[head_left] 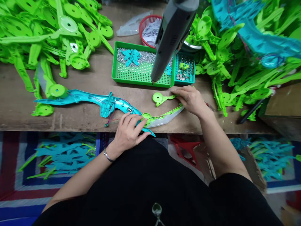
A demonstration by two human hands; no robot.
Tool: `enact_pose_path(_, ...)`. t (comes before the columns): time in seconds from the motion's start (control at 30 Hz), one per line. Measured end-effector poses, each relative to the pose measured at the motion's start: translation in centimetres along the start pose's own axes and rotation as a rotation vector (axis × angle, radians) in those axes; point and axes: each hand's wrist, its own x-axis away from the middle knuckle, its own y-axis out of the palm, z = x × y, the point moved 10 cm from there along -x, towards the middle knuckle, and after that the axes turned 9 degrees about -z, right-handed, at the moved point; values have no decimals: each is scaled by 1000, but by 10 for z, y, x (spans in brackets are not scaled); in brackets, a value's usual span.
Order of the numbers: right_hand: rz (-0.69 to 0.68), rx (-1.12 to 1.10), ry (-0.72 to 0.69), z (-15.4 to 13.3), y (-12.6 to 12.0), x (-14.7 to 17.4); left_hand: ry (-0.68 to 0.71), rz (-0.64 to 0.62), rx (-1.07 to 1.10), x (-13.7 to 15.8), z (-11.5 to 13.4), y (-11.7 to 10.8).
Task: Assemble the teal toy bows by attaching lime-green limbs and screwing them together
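Note:
A long blue plastic toy bow shell (92, 98) lies along the bench, with thin wires running inside it. My left hand (129, 130) rests over its right end, thumb and fingers pressing at the joint where a green limb piece with a translucent blade (164, 120) meets the blue shell. Between the closed fingers of my right hand (191, 99) is the narrow end of a green plastic arm with a round disc (158, 98). That arm lies just above the translucent blade. A small connector (106, 125) dangles on wires near the bench's front edge.
A grey electric screwdriver (168, 40) hangs over a green tray (141, 82) of screws and small blue pieces. A teal tray (185, 82) and red basket (142, 23) stand beside it. Heaps of green parts (68, 23) lie on both sides; more blue parts (70, 153) lie below.

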Motion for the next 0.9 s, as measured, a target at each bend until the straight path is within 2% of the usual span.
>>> enact_pose_path(0.13, 40, -17, -37, 0, 1, 2, -22, 54, 8, 1, -4, -4)
enact_pose_path(0.3, 139, 6, -31, -14, -17, 12, -25, 96, 15, -1, -4, -11)
enact_pose_path(0.43, 207, 63, -108, -52, -25, 26, -81, 108, 155, -7, -10, -16)
enact_pose_path(0.53, 206, 34, -244, -83, -19, 34, -87, 72, 263, -16, -11, -14)
enact_pose_path(0.6, 226, 7, -298, -93, -15, 39, -72, 39, 309, -21, -9, -9)
enact_pose_path(0.73, 227, -6, -312, -97, -9, 44, -41, 28, 304, -24, -2, -1)
enact_pose_path(0.9, 157, -82, -304, -96, -4, 46, -51, 12, 141, -22, 2, 5)
